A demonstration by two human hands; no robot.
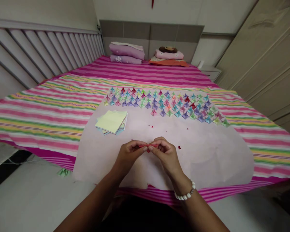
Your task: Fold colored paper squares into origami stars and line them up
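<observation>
A small folded piece of red paper (148, 147) is pinched between both my hands over a pale pink sheet (207, 154) spread on the bed. My left hand (129, 154) grips its left end with closed fingers. My right hand (164, 151), with a white bead bracelet on the wrist, grips its right end. A stack of square coloured papers (111, 122), pale yellow on top, lies to the upper left of my hands. Beyond them, several small folded paper shapes (164, 103) in many colours stand in rows.
The bed carries a pink, yellow and green striped cover (50, 109). Folded pink bedding (127, 53) and a pillow (169, 55) sit by the headboard. A slatted rail (38, 48) runs along the left, wardrobe doors (268, 58) on the right. Tiny red scraps (179, 147) dot the sheet.
</observation>
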